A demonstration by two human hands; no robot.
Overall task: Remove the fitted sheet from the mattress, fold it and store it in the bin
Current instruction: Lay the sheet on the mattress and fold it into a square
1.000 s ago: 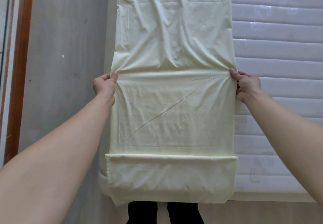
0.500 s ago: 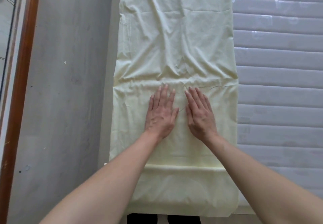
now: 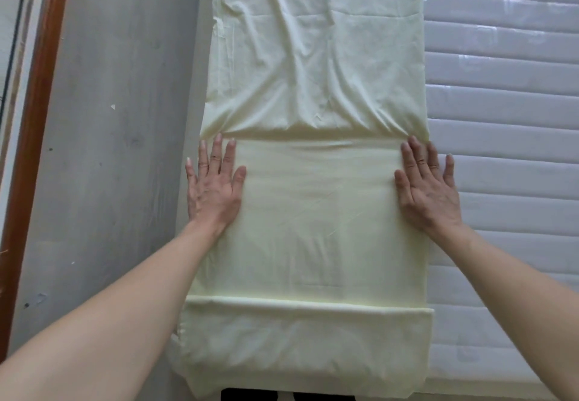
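Head view: the pale yellow fitted sheet (image 3: pixel 316 228), folded into a long strip, runs down the centre of the frame along the left part of the white quilted mattress (image 3: pixel 501 103). The left hand (image 3: pixel 214 181) lies flat with fingers spread on the strip's left edge; the right hand (image 3: pixel 427 186) lies flat, fingers straight, on its right edge. A cross fold sits just above the fingertips. Grey floor (image 3: pixel 125 118) fills the left.

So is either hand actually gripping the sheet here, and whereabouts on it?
Nothing is gripped. The left hand and right hand lie flat, fingers straight, pressing the folded sheet at its left and right edges, just below the fold line.
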